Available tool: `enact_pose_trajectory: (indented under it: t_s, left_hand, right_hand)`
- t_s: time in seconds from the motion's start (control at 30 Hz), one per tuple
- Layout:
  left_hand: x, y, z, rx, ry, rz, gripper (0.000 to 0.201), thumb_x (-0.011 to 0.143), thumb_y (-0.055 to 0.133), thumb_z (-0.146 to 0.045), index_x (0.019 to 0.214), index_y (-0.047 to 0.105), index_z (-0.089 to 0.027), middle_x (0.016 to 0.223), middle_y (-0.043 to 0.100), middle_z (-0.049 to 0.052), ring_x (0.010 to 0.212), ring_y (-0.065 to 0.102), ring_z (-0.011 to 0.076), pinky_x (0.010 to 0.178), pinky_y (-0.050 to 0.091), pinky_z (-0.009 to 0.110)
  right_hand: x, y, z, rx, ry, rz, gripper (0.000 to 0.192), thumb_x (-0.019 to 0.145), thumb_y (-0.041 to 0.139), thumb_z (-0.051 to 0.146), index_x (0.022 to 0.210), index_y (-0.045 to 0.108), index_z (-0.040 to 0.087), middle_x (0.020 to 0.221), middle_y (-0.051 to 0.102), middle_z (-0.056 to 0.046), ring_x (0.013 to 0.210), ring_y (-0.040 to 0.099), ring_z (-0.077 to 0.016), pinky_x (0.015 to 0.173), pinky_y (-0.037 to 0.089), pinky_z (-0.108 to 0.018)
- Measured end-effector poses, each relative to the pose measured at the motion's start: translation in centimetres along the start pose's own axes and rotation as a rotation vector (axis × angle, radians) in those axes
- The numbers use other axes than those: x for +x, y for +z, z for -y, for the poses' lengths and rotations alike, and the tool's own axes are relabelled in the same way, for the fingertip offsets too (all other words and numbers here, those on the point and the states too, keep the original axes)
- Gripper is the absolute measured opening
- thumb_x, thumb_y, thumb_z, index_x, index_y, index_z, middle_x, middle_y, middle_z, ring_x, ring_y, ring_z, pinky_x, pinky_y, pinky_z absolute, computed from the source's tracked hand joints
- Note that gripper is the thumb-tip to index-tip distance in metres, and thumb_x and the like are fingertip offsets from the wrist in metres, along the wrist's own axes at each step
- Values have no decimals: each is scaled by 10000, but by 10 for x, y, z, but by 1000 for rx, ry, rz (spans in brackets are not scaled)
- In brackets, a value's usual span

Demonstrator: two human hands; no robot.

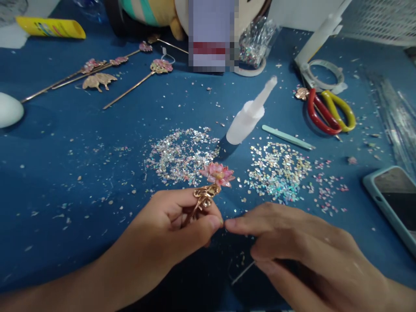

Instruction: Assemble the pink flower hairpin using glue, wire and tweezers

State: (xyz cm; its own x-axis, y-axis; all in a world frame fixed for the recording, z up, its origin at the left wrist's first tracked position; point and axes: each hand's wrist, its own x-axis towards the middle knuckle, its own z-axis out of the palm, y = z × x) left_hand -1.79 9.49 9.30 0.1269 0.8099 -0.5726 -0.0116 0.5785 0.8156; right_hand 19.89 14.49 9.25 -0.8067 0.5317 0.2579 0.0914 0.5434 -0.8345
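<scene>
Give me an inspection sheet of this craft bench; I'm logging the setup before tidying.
Surface: blue cloth, strewn with flakes.
Job's things: gold hairpin with pink flower, held upright; thin needle-like tool.
Clutter: two glitter piles, glue bottle, tweezers, scissors, finished hairpins, phone, yellow tube.
Grippers: left hand pinches the hairpin; right hand grips the tool.
Cables: nothing seen.
Surroundings: white mesh basket, plush toy.

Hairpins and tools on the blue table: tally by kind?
Flower hairpins: 4, one in the left hand, others
Scissors: 1
Glue bottles: 1
Tweezers: 1
Phones: 1
Total: 8
</scene>
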Motion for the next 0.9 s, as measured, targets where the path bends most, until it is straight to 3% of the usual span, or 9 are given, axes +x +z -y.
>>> enact_pose_trajectory:
  t_s: [0.2, 0.37, 0.77, 0.9]
  left_hand:
    - [0, 0, -2, 36, 32, -10, 197, 765, 624, -316, 591, 625, -222, 483, 433, -90, 393, 329, 72, 336, 249, 171]
    - [2, 1, -2, -1, -8, 6, 157, 746, 674, -273, 609, 630, -210, 495, 441, -90, 415, 336, 71, 360, 257, 157]
    - [0, -1, 0, -101, -70, 73, 160, 741, 719, -240, 626, 612, -208, 540, 435, -83, 476, 320, 76, 420, 228, 162]
    - [2, 0, -2, -136, -101, 65, 143, 726, 737, -220, 629, 634, -201, 540, 468, -78, 475, 336, 72, 419, 242, 152]
  right_hand:
    - [1, -1, -4, -77, -88, 28, 208, 862, 618, -12, 979, 672, 152, 1212, 811, -152, 998, 810, -166, 959, 642, -235]
    - [-2, -1, -3, -82, -52, 73, 250, 860, 613, 8, 1030, 652, 188, 1293, 783, -141, 1037, 803, -175, 942, 661, -268]
    - [-1, 2, 2, -8, 23, 27, 214, 880, 597, 10, 965, 625, 205, 1198, 820, -107, 986, 800, -121, 933, 622, -189]
    - [-10, 11, 5, 2, 121, -103, 250, 899, 557, -4, 955, 606, 235, 1072, 842, -35, 1030, 795, -116, 950, 606, -174]
